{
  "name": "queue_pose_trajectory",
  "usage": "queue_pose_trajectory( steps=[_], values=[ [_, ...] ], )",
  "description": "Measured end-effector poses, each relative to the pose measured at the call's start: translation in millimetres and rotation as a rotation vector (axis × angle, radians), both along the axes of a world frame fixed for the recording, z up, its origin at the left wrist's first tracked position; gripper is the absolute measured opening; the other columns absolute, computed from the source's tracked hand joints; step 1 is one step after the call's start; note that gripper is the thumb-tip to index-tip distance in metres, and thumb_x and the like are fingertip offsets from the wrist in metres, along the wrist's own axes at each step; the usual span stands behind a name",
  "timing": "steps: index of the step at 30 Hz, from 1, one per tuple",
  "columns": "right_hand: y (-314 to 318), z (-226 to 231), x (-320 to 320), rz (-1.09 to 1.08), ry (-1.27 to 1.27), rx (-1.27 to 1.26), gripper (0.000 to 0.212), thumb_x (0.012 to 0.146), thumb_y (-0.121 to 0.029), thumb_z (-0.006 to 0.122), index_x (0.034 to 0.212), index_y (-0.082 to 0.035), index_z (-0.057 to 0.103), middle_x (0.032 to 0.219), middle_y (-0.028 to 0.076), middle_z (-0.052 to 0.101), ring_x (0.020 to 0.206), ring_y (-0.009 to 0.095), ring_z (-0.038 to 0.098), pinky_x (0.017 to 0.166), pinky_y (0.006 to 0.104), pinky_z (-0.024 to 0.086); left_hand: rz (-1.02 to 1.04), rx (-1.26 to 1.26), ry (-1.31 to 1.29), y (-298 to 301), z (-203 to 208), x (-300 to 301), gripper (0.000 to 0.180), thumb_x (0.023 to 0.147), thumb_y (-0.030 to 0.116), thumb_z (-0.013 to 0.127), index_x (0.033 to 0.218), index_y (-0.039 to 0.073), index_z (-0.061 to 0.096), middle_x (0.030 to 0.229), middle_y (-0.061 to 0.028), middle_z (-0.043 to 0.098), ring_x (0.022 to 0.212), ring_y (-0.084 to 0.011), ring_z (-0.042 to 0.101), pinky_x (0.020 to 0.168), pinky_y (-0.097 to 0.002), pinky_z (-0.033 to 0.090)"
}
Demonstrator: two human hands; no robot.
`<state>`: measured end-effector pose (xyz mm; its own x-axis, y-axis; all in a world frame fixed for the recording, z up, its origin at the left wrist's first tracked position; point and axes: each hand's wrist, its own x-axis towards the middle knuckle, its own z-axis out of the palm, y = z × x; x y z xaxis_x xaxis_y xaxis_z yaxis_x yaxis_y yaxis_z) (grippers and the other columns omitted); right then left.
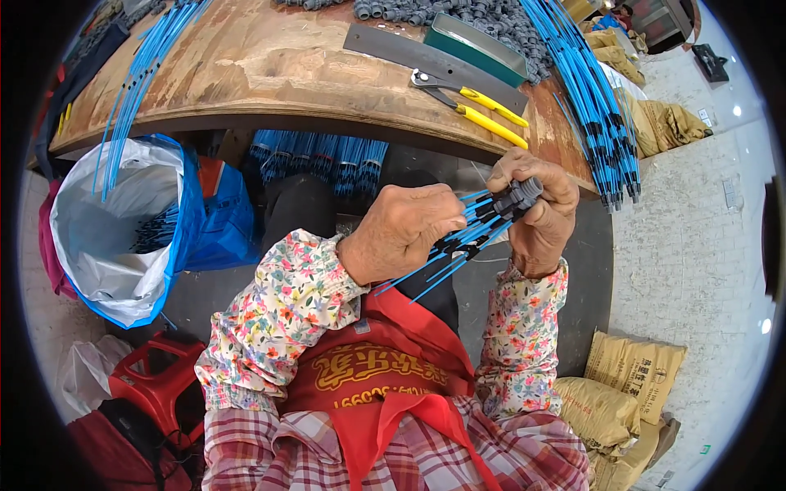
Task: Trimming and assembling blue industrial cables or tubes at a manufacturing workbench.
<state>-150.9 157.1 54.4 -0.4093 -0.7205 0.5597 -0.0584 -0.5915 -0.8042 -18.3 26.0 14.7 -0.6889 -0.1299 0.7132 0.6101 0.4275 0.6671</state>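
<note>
My right hand (544,209) is closed around a dark grey plastic fitting (526,193) with a round, ribbed opening, held just off the table's front edge. Thin blue rods (446,277) with black sleeves run from the fitting toward the lower left, beneath my left hand. Closed in a pinch, my left hand (407,231) is at these rods, its fingertips beside the black sleeves. Whether it grips one rod or several is hidden by the fingers. Yellow-handled pliers (491,106) lie on the table beyond my right hand.
The wooden table (270,74) carries a heap of grey fittings (458,12), a green tray (479,51), a metal strip (385,49) and blue rod bundles (585,98). A lined blue bag (106,245) stands at left, above a red stool (155,376). Sacks (634,368) lie at right.
</note>
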Motion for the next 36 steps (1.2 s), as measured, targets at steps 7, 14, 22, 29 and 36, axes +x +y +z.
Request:
queue_pose_trajectory(
  steps=[7, 14, 22, 29, 36],
  values=[
    [4, 3, -5, 0.021, 0.085, 0.06, 0.042, 0.073, -0.034, 0.076, 0.097, -0.002, 0.063, 0.081, 0.013, 0.064, 0.079, 0.021, 0.055, 0.068, 0.0301, 0.042, -0.107, -0.073, -0.03, -4, 7, -3, 0.012, 0.087, 0.007, 0.054, 0.079, -0.002, 0.054, 0.071, -0.0141, 0.053, 0.063, -0.0334, 0.056, 0.055, -0.0382, 0.047],
    [-4, 8, 8, 0.136, -0.033, 0.001, 0.028, 0.075, -0.013, 0.074, 0.094, 0.0, 0.059, 0.079, 0.014, 0.064, 0.079, 0.021, 0.06, 0.073, 0.03, 0.046, -0.124, -0.089, -0.081, -9, 12, 4, 0.014, 0.089, 0.009, 0.053, 0.079, -0.002, 0.054, 0.074, -0.015, 0.051, 0.067, -0.0348, 0.055, 0.058, -0.0378, 0.047],
    [-39, 23, 49, -0.249, 0.008, 0.259, 0.02, 0.071, -0.002, 0.073, 0.086, 0.0, 0.059, 0.08, 0.004, 0.063, 0.074, 0.012, 0.057, 0.062, 0.028, 0.046, 0.289, 0.403, -0.161, -10, 15, 27, 0.016, 0.085, 0.006, 0.059, 0.1, -0.001, 0.059, 0.089, -0.0144, 0.061, 0.077, -0.0266, 0.063, 0.067, -0.032, 0.05],
    [-83, 5, 86, -0.643, 0.374, 0.258, 0.024, 0.068, 0.001, 0.074, 0.086, 0.002, 0.059, 0.079, 0.009, 0.059, 0.064, 0.01, 0.055, 0.054, 0.023, 0.044, 0.715, 0.163, 0.002, -12, 0, 22, 0.038, 0.083, 0.011, 0.064, 0.117, -0.002, 0.054, 0.097, -0.0163, 0.063, 0.089, -0.0261, 0.065, 0.075, -0.031, 0.05],
    [-94, -3, 115, -0.809, 0.433, 0.234, 0.035, 0.068, -0.007, 0.076, 0.096, 0.002, 0.059, 0.081, 0.012, 0.057, 0.069, 0.021, 0.055, 0.059, 0.0308, 0.045, 0.651, 0.401, -0.101, -30, -35, 25, 0.035, 0.086, 0.016, 0.063, 0.114, -0.002, 0.053, 0.094, -0.0154, 0.064, 0.079, -0.0246, 0.064, 0.07, -0.0315, 0.05]
  ],
)
